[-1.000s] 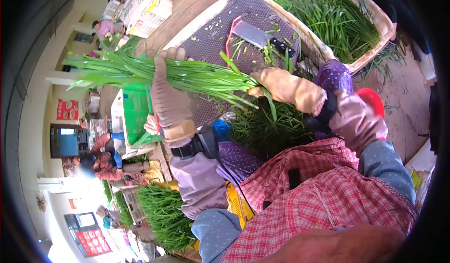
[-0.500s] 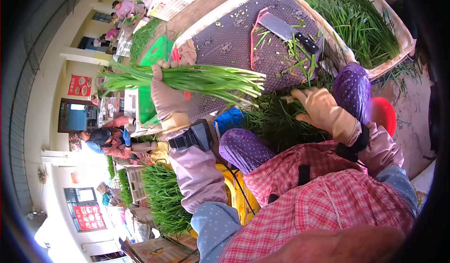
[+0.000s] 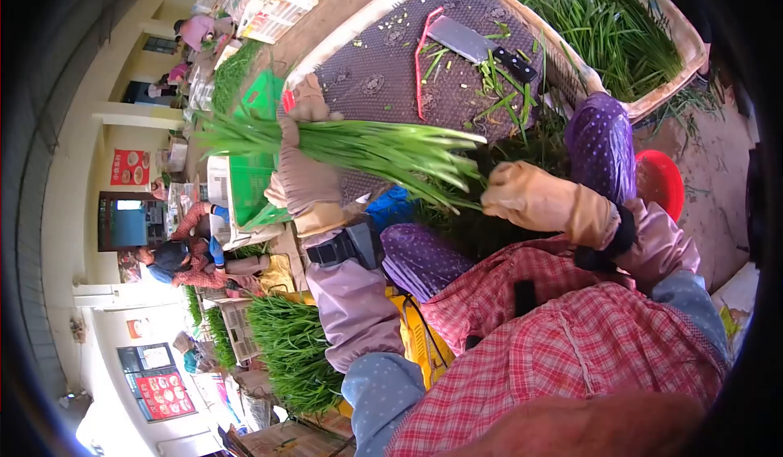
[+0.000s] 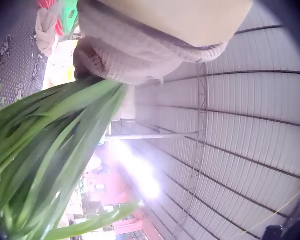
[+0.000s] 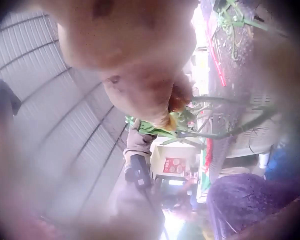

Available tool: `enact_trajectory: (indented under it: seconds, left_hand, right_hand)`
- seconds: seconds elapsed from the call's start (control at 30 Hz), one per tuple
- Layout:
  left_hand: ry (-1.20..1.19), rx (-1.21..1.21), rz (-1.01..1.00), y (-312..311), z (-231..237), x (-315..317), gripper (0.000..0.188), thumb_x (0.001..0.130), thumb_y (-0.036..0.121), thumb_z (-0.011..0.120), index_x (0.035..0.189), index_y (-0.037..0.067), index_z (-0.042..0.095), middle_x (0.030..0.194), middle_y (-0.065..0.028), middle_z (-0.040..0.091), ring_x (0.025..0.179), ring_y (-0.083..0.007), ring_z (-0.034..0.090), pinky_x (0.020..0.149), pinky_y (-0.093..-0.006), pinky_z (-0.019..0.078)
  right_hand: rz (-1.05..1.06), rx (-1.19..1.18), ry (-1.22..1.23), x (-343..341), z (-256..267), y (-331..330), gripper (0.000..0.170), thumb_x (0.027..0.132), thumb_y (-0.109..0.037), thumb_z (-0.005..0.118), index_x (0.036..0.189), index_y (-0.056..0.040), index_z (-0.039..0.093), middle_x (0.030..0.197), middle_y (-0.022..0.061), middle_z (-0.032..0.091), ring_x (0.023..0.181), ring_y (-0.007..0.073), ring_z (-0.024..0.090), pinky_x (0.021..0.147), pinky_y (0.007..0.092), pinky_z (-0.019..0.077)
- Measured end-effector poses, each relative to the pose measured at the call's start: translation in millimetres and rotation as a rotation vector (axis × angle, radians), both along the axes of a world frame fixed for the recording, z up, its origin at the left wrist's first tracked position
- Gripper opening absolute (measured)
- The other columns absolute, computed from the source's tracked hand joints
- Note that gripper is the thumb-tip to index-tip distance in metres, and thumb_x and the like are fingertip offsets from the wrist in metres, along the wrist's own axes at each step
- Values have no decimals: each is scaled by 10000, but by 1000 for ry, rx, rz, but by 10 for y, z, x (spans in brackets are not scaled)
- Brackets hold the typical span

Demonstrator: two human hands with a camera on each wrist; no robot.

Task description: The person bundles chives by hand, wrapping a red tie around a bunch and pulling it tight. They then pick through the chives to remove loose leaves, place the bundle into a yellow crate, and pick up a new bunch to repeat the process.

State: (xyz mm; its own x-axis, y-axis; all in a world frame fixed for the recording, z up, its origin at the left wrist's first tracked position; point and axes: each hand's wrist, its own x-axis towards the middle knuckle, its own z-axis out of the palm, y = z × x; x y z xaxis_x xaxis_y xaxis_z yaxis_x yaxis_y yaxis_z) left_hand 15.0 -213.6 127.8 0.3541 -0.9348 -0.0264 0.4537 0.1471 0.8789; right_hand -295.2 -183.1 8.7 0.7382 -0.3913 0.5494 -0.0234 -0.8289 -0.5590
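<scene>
1. Head view: left hand (image 3: pixel 308 163), mid-left of frame, has its fingers wrapped round a bunch (image 3: pixel 383 141), which lies across the centre with pale ends right.
2. Right hand (image 3: pixel 534 198), right of centre, has fingers bent in at those ends; it seems to pinch strands there, judging also by the right wrist view.
3. Done, by inference: bunch gathered and lifted clear of the mat (image 3: pixel 347 70); some trimming, since cut bits (image 3: pixel 504 103) lie near the knife (image 3: pixel 461 39).
4. Left, by inference: ends look uneven, no tie shows; loose greens (image 3: pixel 599 37) fill the upper-right basket (image 3: pixel 699 53).
</scene>
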Motion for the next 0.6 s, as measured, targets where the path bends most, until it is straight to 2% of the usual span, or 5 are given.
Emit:
enact_trajectory:
  seconds: [0.07, 0.13, 0.27, 0.37, 0.6]
  left_hand:
    - [88, -243, -311, -55, -163, 334, 257, 989, 291, 465, 1064, 52, 524, 1106, -90, 579, 1057, -244, 551, 968, -461, 437]
    - [104, -215, -200, -59, -53, 327, 269, 995, 315, 442, 1031, 59, 517, 1061, -63, 563, 1008, -229, 545, 939, -443, 444]
    - [125, -255, -170, -102, -16, 377, 287, 1004, 348, 408, 978, 77, 500, 969, -35, 541, 918, -215, 531, 917, -436, 446]
    - [132, -72, 203, -77, 183, -165, 294, 1002, 360, 411, 951, 81, 491, 903, -32, 524, 846, -211, 511, 910, -439, 448]
    - [-32, -237, -118, 39, -17, 428, 286, 987, 365, 454, 939, 87, 497, 856, -23, 505, 828, -193, 502, 887, -435, 453]
  right_hand:
    - [-33, 170, 286, -279, -85, 220, 97, 822, -139, 642, 882, -66, 617, 841, 103, 616, 888, 328, 603, 743, 430, 500]
    - [-90, 297, 574, -409, -189, 238, 267, 832, -201, 654, 1058, -71, 597, 978, 171, 622, 955, 367, 598, 804, 444, 496]
    - [-493, 232, 68, -262, 86, -43, 730, 791, -328, 729, 1347, -20, 371, 1291, 237, 496, 1168, 410, 489, 939, 448, 449]
    - [-457, 394, -73, 178, 74, -267, 524, 859, -344, 669, 1213, -1, 490, 1052, 255, 602, 1005, 426, 572, 817, 458, 476]
    - [-230, 313, -76, -126, -83, 24, 244, 938, -173, 535, 745, -25, 559, 636, 154, 562, 631, 375, 561, 605, 449, 447]
